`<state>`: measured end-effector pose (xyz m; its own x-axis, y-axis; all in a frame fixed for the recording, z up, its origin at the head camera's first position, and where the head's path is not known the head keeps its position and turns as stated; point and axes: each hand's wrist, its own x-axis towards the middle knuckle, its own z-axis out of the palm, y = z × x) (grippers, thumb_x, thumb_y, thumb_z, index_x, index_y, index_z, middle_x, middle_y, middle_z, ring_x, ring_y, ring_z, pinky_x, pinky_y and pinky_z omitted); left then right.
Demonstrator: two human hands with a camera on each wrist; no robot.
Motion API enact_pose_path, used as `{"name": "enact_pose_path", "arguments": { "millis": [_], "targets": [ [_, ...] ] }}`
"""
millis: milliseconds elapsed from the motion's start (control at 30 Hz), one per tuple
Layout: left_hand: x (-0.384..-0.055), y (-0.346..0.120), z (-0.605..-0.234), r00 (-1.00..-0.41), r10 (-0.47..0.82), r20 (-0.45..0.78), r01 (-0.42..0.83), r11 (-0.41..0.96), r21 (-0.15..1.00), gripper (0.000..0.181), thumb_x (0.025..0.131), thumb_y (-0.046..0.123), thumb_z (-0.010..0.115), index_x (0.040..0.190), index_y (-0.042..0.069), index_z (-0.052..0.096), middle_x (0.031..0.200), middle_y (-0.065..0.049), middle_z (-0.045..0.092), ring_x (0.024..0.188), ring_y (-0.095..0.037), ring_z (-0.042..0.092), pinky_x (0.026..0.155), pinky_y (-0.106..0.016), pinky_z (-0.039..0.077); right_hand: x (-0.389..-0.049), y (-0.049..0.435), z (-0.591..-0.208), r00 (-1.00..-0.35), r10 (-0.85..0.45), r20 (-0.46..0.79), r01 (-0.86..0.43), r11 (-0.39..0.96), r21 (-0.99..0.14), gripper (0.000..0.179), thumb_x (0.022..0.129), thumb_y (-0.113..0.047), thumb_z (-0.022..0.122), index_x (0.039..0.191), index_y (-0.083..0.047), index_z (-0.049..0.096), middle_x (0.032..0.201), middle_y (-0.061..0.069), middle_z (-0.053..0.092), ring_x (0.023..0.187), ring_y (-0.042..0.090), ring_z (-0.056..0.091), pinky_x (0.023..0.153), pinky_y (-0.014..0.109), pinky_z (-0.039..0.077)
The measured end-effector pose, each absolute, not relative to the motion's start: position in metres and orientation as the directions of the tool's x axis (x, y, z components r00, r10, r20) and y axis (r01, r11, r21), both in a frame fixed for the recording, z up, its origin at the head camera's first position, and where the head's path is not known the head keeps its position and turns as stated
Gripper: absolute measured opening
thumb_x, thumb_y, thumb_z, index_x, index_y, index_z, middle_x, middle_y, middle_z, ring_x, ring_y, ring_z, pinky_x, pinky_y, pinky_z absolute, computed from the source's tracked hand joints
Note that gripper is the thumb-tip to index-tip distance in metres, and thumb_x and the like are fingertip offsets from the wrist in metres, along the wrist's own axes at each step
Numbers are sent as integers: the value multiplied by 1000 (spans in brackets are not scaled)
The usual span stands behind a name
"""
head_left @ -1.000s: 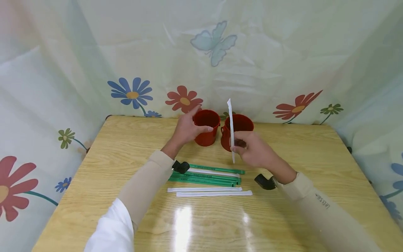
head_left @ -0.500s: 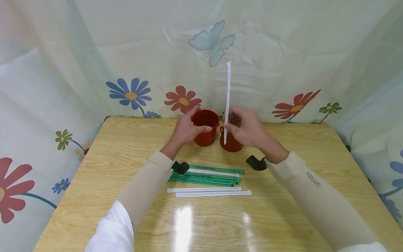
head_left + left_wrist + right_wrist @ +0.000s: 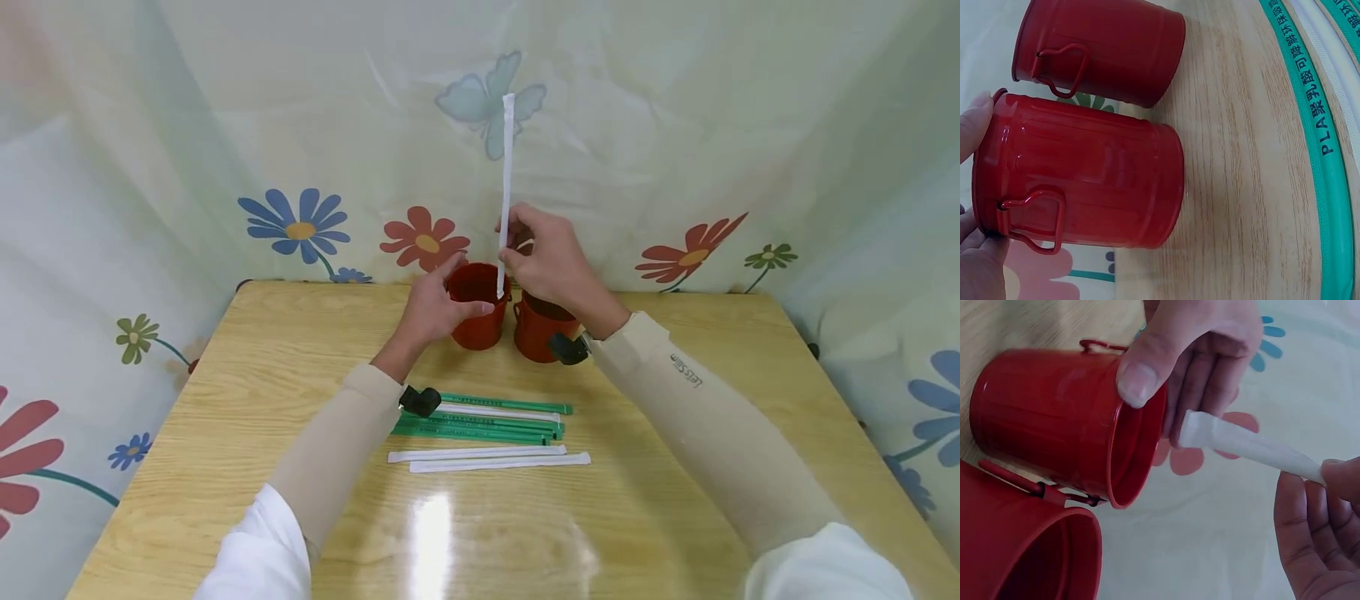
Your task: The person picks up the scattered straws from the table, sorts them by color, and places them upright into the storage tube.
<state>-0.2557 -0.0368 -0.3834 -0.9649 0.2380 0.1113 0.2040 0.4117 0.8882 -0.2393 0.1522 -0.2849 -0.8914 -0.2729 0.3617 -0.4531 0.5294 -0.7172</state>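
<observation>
My left hand (image 3: 433,310) holds the left red bucket (image 3: 478,335) by its rim, thumb on the near side and fingers around the far side. In the left wrist view that metal bucket (image 3: 1091,175) stands upright on the wood, its small side handle showing. A white paper-wrapped straw (image 3: 507,162) is pinched upright between thumb and fingers of my right hand (image 3: 553,260). The straw's lower end overlaps the left bucket's mouth in the head view; the right wrist view shows the straw tip (image 3: 1197,429) just outside the rim. A second red bucket (image 3: 536,335) stands close on the right, partly behind my right wrist.
Several green-wrapped straws (image 3: 480,432) lie with a white one on the wooden table (image 3: 660,517) in front of the buckets. Nearer to me lie two more white straws (image 3: 498,462). A flowered curtain (image 3: 630,142) hangs right behind the table's back edge.
My right hand has risen and moved left with the straw, from in front of the right bucket to over the left bucket's rim. My left hand keeps its hold on the left bucket.
</observation>
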Motion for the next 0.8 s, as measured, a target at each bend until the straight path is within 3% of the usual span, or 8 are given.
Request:
{"name": "enact_pose_path", "arguments": {
  "millis": [167,400,800],
  "targets": [
    [-257,-35,-386,-960,254,118,214,392,895,92,86,26,87,162,13,38,157,-8,54,137,-29,55,108,-46,56,-255,143,-289,-889,-259,378,-457,543,-704,14,92,5,65,106,3,62,97,21,69,90,31,69,92,46,61],
    [-257,-36,-387,-953,268,141,242,394,887,93,84,27,88,161,12,39,154,-9,57,137,-29,57,112,-44,53,-267,130,-300,-920,-258,294,-391,615,-685,8,93,1,65,101,0,64,97,19,71,91,30,67,86,42,59],
    [-259,-40,-387,-947,265,180,276,390,878,86,84,25,89,158,14,46,152,-9,60,136,-28,58,112,-44,53,-276,121,-317,-947,-247,207,-322,690,-649,16,93,-2,66,107,4,67,95,18,70,86,31,63,79,40,58]
  ]
}}
